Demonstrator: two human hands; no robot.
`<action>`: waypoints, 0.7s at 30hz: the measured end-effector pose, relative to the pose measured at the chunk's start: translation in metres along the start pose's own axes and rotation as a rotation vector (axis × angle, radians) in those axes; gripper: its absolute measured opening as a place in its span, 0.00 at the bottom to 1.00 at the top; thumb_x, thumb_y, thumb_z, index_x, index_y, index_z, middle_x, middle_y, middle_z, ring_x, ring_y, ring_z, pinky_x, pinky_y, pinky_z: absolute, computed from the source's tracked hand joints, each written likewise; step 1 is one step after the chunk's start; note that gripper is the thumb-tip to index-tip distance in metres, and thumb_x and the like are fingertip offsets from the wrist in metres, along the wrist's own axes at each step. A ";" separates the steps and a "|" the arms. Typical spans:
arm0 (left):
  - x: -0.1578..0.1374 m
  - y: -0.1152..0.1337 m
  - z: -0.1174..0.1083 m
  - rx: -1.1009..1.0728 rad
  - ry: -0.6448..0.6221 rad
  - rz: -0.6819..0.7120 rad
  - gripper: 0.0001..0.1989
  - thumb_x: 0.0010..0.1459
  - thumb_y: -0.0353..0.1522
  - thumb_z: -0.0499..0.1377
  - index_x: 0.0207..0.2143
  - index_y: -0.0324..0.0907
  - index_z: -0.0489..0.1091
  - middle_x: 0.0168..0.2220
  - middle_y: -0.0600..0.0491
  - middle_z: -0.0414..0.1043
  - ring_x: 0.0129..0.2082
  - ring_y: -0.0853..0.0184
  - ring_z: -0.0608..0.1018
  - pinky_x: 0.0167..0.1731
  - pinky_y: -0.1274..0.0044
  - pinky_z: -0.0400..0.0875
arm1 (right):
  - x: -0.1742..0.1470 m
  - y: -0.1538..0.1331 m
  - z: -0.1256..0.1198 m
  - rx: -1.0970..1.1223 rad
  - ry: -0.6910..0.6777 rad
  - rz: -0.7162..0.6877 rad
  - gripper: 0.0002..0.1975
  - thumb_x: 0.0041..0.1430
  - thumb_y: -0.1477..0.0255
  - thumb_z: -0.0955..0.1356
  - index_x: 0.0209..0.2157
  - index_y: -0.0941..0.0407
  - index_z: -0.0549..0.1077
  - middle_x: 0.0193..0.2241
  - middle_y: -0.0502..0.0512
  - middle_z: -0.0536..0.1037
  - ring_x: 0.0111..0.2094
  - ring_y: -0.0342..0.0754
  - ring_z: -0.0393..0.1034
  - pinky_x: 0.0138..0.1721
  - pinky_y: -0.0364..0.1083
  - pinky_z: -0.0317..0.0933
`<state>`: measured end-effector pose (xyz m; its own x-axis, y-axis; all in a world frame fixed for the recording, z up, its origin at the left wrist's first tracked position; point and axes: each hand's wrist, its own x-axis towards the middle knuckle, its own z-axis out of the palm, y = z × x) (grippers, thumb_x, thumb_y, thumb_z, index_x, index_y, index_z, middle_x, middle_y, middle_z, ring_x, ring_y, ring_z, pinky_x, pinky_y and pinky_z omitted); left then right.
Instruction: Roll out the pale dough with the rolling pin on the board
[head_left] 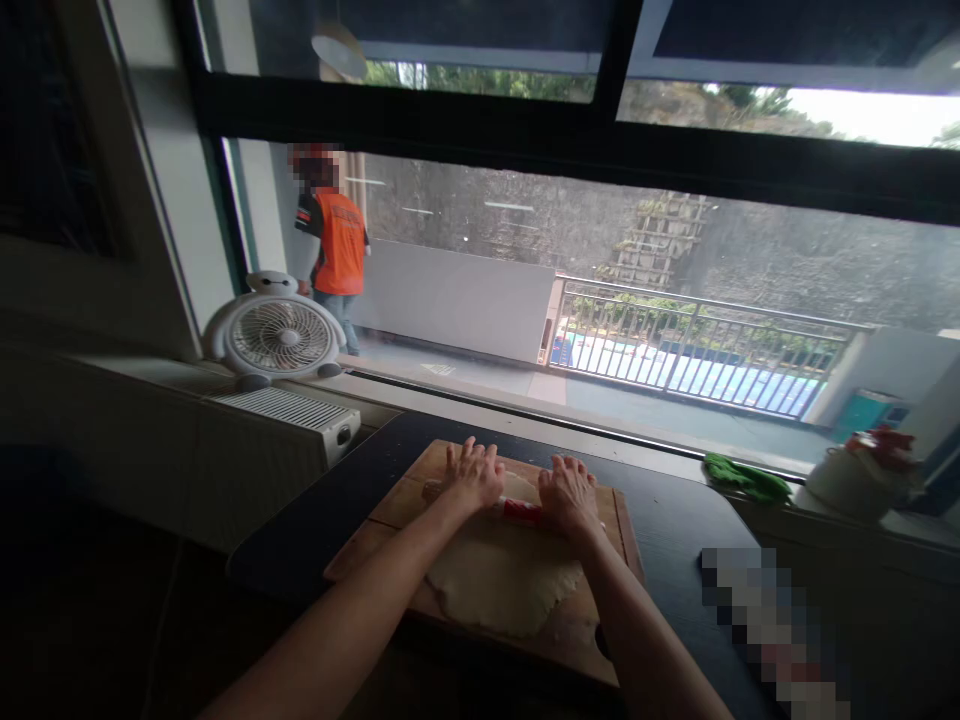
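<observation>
A rolling pin (523, 512) with a red middle band lies across a flattened sheet of pale dough (499, 580). My left hand (476, 475) lies over its left part, fingers bent forward around the top. On the other side my right hand (570, 492) grips it the same way, just right of the red band. Both palms and the undersides of the fingers are hidden. Under the dough is a wooden board (367, 545), and the dough's ragged near edge spreads below the pin between my forearms.
The board rests on a dark table (300, 520) by a window. A white fan (289, 335) stands on the sill at left, a green cloth (746, 478) and a pale pot (855, 480) at right. Outside, a person in an orange vest (341, 240) stands near a railing (697, 345).
</observation>
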<state>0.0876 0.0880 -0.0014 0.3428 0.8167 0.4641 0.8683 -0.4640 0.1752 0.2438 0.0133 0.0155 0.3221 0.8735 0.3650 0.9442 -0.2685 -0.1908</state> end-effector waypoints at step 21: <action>-0.003 0.004 -0.009 0.018 0.043 0.006 0.21 0.57 0.39 0.45 0.49 0.43 0.64 0.49 0.45 0.68 0.57 0.53 0.57 0.55 0.55 0.39 | -0.002 -0.004 -0.002 -0.028 0.134 -0.006 0.16 0.59 0.67 0.55 0.44 0.55 0.66 0.43 0.58 0.68 0.46 0.51 0.57 0.47 0.49 0.47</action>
<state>0.0869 0.0799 0.0060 0.3330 0.7980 0.5022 0.8727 -0.4625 0.1563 0.2391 0.0115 0.0177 0.3214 0.8136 0.4846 0.9469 -0.2764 -0.1640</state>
